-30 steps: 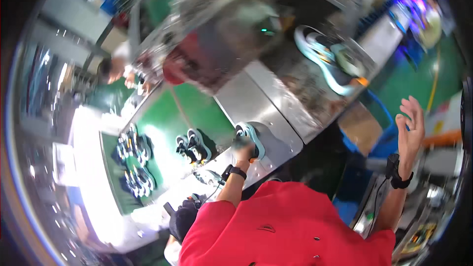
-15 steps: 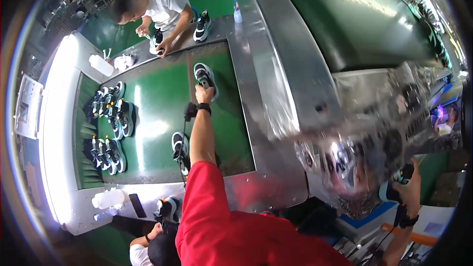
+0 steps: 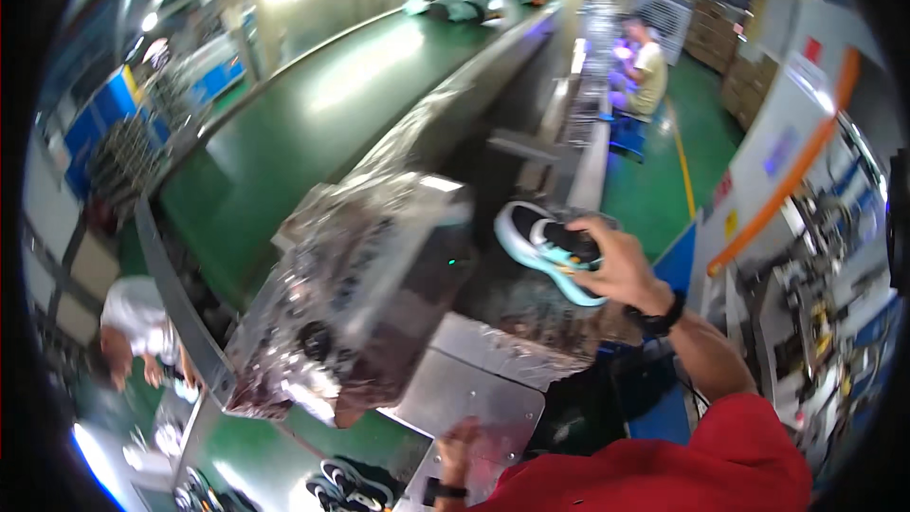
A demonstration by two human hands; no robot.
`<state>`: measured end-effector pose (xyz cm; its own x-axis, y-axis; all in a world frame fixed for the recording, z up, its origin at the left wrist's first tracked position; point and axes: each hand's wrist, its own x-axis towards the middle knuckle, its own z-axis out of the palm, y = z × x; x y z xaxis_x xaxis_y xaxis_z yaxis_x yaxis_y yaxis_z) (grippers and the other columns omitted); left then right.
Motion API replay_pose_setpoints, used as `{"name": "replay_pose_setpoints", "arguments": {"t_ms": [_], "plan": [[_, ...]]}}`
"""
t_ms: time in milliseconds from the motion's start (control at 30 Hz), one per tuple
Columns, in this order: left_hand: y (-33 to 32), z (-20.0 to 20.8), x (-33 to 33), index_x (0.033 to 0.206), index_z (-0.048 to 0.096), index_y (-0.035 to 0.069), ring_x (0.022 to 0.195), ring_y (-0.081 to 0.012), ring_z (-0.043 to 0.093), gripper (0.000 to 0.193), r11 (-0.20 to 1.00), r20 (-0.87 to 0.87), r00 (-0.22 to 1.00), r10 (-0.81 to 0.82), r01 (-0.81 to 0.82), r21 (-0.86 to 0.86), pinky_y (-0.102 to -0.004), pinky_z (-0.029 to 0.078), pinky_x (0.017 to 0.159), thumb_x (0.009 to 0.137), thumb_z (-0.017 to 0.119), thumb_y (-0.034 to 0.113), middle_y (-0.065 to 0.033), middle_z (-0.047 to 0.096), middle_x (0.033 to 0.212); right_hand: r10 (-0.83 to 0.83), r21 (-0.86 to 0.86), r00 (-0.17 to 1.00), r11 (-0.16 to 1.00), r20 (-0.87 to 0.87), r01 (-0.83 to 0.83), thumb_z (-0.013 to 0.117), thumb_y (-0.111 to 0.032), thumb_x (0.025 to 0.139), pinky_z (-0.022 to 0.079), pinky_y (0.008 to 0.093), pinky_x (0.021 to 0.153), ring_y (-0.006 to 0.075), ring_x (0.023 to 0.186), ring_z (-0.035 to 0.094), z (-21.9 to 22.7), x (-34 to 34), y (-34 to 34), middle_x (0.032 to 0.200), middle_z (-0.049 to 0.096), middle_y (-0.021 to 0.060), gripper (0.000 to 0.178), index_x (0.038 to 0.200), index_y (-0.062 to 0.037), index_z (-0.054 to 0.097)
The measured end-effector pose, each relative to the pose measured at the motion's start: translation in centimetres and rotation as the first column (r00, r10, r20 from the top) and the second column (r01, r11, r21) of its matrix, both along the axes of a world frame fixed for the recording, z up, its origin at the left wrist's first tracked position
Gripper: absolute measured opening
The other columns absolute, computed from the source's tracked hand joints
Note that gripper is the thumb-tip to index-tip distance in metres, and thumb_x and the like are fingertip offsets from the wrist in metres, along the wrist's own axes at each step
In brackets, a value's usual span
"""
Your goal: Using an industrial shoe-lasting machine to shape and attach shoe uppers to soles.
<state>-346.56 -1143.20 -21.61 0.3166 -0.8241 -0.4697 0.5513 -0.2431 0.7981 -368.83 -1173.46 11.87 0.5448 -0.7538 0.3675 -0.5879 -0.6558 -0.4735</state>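
Observation:
My right hand (image 3: 621,265) grips a sneaker (image 3: 536,239), black and white with a pale turquoise sole, by its heel and collar. The shoe's toe points to the upper left, over a dark, worn surface beside the plastic-wrapped machine. Lower down, my left hand (image 3: 459,446) is over a bare metal plate (image 3: 474,384). Motion smears its fingers, and no shoe shows in it. Left of that hand, more sneakers (image 3: 351,485) lie on a green work surface (image 3: 308,436) at the lower edge.
A machine box wrapped in clear plastic (image 3: 351,313) stands between my hands and a wide green conveyor belt (image 3: 303,133). Several shoes (image 3: 460,8) lie at the belt's far end. One person (image 3: 142,322) handles a shoe at left; another (image 3: 645,71) sits farther off. An orange-edged panel (image 3: 796,180) stands at right.
The view has swung right. My left hand has let go of the sneaker it held on the green surface and drawn back. My right hand still holds its sneaker, now beside the wrapped machine.

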Motion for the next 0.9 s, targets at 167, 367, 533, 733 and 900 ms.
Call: {"name": "replay_pose_setpoints", "arguments": {"t_ms": [167, 367, 533, 733, 900], "plan": [[-4.5, 16.2, -10.2, 0.129, 0.051, -0.004, 0.108, -0.0338, 0.062, 0.043, 0.872, -0.27, 0.833, -0.483, 0.429, -0.237, -0.0447, 0.052, 0.093, 0.094, 0.06, 0.019, -0.0198, 0.057, 0.127, -0.086, 0.073, 0.912, 0.995, 0.4, 0.062, 0.076, -0.019, 0.071, 0.05, 0.0377, 0.088, 0.0321, 0.103, 0.064, 0.7, -3.1, 5.9, 0.113, 0.062, 0.0184, 0.063, 0.126, -0.0074, 0.048], [-10.4, 24.1, -19.7, 0.137, 0.035, 0.002, 0.108, -0.0233, 0.059, 0.048, 0.687, -0.043, 0.862, -0.505, 0.371, -0.624, -0.0349, 0.048, 0.089, 0.098, 0.049, 0.025, -0.015, 0.054, 0.125, -0.23, 0.125, 0.698, 0.972, 0.679, 0.199, 0.076, -0.012, 0.071, 0.044, 0.0347, 0.097, 0.0261, 0.114, 0.058, 0.7, -15.0, 17.6, 0.122, 0.057, 0.0163, 0.068, 0.131, -0.0032, 0.045], [-8.1, 29.6, -37.7, 0.129, 0.043, -0.001, 0.101, -0.0219, 0.061, 0.038, 0.453, 0.195, 0.688, -0.699, 0.636, -0.625, -0.0337, 0.049, 0.087, 0.094, 0.052, 0.011, -0.0125, 0.058, 0.115, -0.465, 0.284, 0.418, 0.86, 0.781, 0.424, 0.083, -0.014, 0.067, 0.037, 0.0325, 0.104, 0.019, 0.119, 0.05, -0.8, -29.7, 29.2, 0.125, 0.054, 0.0106, 0.077, 0.133, -0.0058, 0.045], [0.4, 28.7, -58.7, 0.143, 0.036, -0.003, 0.112, -0.0173, 0.052, 0.058, 0.015, 0.48, 0.144, -0.865, 0.965, -0.262, -0.0298, 0.041, 0.098, 0.095, 0.058, 0.021, -0.0106, 0.055, 0.126, -0.631, 0.535, -0.127, 0.513, 0.766, 0.671, 0.078, -0.011, 0.066, 0.044, 0.0279, 0.092, 0.0141, 0.099, 0.056, -3.9, -46.8, 43.4, 0.108, 0.06, 0.0049, 0.065, 0.125, -0.0033, 0.052], [8.2, 25.9, -74.7, 0.146, 0.026, -0.006, 0.136, -0.0276, 0.038, 0.064, -0.329, 0.483, -0.161, -0.861, 0.899, -0.288, -0.0352, 0.032, 0.11, 0.098, 0.055, 0.025, -0.0231, 0.037, 0.147, -0.646, 0.472, -0.324, 0.065, 0.692, 0.879, 0.077, -0.008, 0.063, 0.043, 0.0271, 0.091, 0.0132, 0.1, 0.055, -9.6, -58.9, 56.2, 0.107, 0.06, 0.0049, 0.062, 0.121, -0.0023, 0.055]]}}
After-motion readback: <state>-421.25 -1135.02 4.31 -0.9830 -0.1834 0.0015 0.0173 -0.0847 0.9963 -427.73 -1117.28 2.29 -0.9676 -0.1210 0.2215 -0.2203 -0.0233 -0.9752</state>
